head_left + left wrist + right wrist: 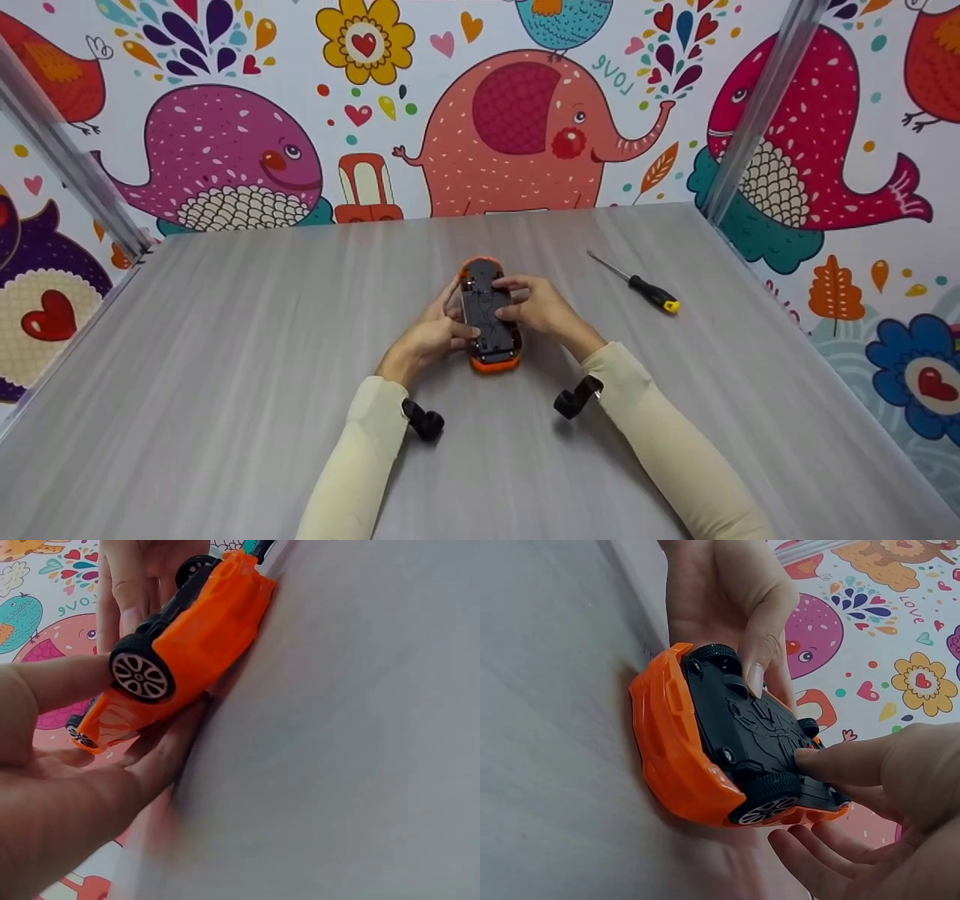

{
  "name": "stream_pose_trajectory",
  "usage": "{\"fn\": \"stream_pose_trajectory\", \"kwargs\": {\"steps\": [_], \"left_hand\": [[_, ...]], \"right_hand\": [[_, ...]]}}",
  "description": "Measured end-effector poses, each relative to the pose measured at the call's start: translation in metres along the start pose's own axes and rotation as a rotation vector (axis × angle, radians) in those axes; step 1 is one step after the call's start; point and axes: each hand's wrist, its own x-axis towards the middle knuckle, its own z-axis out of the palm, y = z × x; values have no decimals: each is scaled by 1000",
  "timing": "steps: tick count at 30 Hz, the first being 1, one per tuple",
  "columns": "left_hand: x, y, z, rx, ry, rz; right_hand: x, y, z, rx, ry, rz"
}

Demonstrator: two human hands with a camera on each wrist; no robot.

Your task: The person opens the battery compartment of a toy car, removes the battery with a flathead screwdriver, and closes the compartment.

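An orange toy car (487, 319) is held upside down between the two hands, low over the table, its black underside facing up. The left hand (433, 335) grips it from the left, thumb on the underside and fingers along the side and beneath the body. From the right, the right hand (544, 306) holds the car, a thumb tip on the black underside (727, 716); other fingers lie beside the body. Black tyres with silver spokes show on a wheel (141, 676). Part of the car's far side is hidden by the hands.
A screwdriver (652, 293) with a black and yellow handle lies right of the hands, its shaft pointing away. The grey table (225, 337) ends at a cartoon-printed wall (375, 112). Metal posts (765, 112) stand at the back corners. Each sleeve carries a black wrist camera (576, 397).
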Motion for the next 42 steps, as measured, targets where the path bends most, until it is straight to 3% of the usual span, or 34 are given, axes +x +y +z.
{"fn": "stream_pose_trajectory", "kwargs": {"steps": [25, 42], "left_hand": [[-1, 0, -2, 75, -1, 0], [-1, -1, 0, 81, 13, -25]], "right_hand": [[1, 1, -3, 13, -48, 3], [-3, 0, -3, 19, -31, 4]]}}
